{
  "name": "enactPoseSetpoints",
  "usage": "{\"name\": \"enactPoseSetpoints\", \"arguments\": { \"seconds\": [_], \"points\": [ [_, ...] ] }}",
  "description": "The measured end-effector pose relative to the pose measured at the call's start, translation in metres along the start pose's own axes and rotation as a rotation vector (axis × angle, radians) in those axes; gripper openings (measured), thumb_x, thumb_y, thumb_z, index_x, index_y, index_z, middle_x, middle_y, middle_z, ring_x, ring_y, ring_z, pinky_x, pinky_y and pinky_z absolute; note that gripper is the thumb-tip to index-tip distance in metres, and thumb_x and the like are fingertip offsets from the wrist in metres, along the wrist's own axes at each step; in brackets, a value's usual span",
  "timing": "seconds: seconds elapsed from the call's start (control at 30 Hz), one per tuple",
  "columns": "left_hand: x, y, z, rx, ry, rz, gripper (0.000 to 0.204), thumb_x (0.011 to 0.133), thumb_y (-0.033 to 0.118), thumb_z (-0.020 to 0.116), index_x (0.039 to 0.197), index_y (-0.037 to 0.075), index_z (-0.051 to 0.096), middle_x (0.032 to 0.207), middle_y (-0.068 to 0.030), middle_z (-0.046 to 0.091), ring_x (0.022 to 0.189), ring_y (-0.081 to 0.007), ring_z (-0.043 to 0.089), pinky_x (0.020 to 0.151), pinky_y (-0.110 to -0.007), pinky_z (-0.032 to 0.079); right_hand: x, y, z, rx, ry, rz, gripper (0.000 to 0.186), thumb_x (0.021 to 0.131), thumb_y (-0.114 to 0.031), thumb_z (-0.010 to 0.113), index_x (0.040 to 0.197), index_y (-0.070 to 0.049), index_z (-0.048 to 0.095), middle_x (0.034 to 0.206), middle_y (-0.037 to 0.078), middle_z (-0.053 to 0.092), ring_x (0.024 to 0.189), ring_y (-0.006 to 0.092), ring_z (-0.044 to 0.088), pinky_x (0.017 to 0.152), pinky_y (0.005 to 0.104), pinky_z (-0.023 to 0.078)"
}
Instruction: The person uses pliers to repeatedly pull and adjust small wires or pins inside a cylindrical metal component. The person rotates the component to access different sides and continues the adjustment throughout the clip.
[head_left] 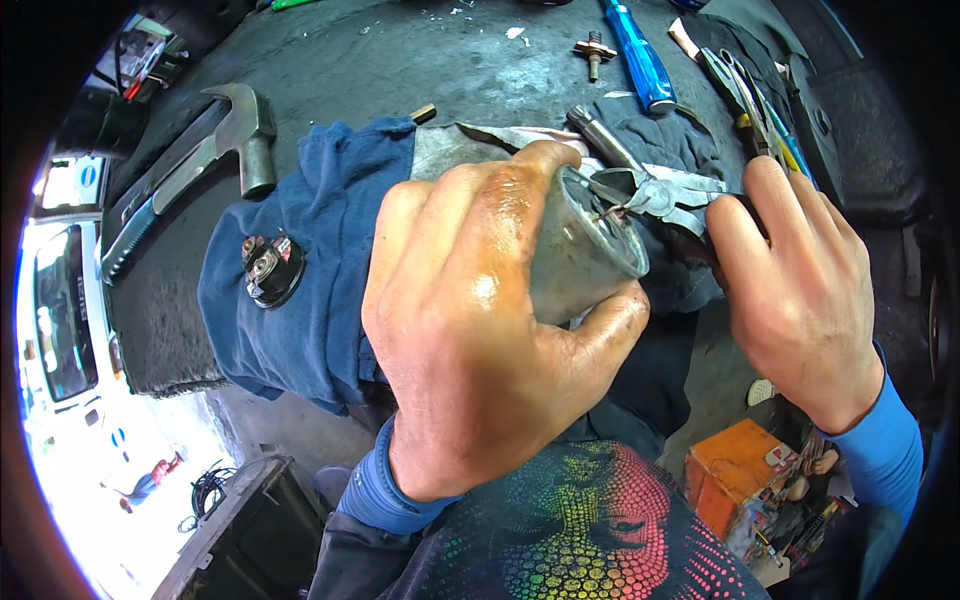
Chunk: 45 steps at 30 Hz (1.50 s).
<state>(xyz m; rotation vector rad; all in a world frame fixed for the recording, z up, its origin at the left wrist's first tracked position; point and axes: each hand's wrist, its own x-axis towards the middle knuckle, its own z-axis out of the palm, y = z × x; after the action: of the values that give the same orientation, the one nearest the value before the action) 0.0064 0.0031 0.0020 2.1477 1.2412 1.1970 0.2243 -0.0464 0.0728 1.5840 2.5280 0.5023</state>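
My left hand (470, 310) is wrapped around a grey metal cylinder (580, 265), tilted so its open end faces right. My right hand (800, 290) grips a pair of pliers (668, 197), their handles mostly hidden in the fist. The pliers' jaws reach the rim of the cylinder, beside a short copper-coloured wire end (614, 212); whether they pinch it I cannot tell. A black round cap with metal terminals (272, 275) lies left of my left hand on a blue cloth (335, 240). Behind the cylinder rests a metal rod-like part (605, 137).
On the dark work surface lie a claw hammer (245, 140) at left, a threaded metal part (595, 55), a blue-handled screwdriver (642, 62) and several tools (740, 85) at far right. Below stand an orange box (735, 465) and a black crate (255, 530). A white vehicle (65, 300) is at left.
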Motion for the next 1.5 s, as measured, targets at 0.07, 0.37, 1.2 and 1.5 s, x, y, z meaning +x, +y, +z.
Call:
{"name": "enactPoseSetpoints", "arguments": {
  "seconds": [0.07, 0.37, 1.2, 1.5],
  "points": [
    [0.002, 0.002, -0.001, -0.001, -0.009, -0.009, 0.057, 0.064, 0.008, 0.093, 0.12, 0.006, 0.082, 0.108, -0.0105, 0.08, 0.104, -0.0304, 0.075, 0.095, -0.039, 0.059, 0.0, 0.0, 0.0, 0.034, -0.014, 0.022, 0.025, 0.082, -0.005, 0.082, 0.1, -0.002, 0.065, 0.102, 0.017, 0.057, 0.091, 0.035, 0.067, 0.075, 0.045, 0.057],
    [0.001, -0.001, 0.001, -0.003, -0.028, -0.016, 0.056, 0.065, 0.008, 0.092, 0.12, 0.005, 0.082, 0.11, -0.0098, 0.081, 0.104, -0.0291, 0.075, 0.096, -0.039, 0.059, -0.003, 0.004, 0.006, 0.259, -0.094, 0.089, 0.027, 0.087, -0.005, 0.085, 0.095, -0.002, 0.06, 0.096, 0.015, 0.055, 0.086, 0.038, 0.067, 0.069, 0.0483, 0.054],
    [0.006, -0.001, -0.004, -0.008, -0.089, -0.051, 0.057, 0.065, 0.01, 0.09, 0.122, 0.006, 0.083, 0.112, -0.0105, 0.081, 0.105, -0.0272, 0.075, 0.098, -0.039, 0.059, -0.002, -0.01, -0.006, -0.086, -0.039, 0.094, 0.022, 0.088, -0.014, 0.081, 0.103, -0.006, 0.067, 0.113, 0.014, 0.063, 0.1, 0.0309, 0.067, 0.088, 0.0432, 0.058],
    [0.006, -0.002, -0.001, 0.0, -0.062, -0.036, 0.058, 0.065, 0.009, 0.089, 0.123, 0.004, 0.083, 0.112, -0.0132, 0.081, 0.104, -0.0275, 0.075, 0.098, -0.039, 0.06, 0.001, -0.004, 0.001, 0.004, 0.002, 0.054, 0.019, 0.089, -0.011, 0.079, 0.101, -0.004, 0.064, 0.101, 0.014, 0.058, 0.091, 0.0312, 0.065, 0.078, 0.0422, 0.058]
  ]
}}
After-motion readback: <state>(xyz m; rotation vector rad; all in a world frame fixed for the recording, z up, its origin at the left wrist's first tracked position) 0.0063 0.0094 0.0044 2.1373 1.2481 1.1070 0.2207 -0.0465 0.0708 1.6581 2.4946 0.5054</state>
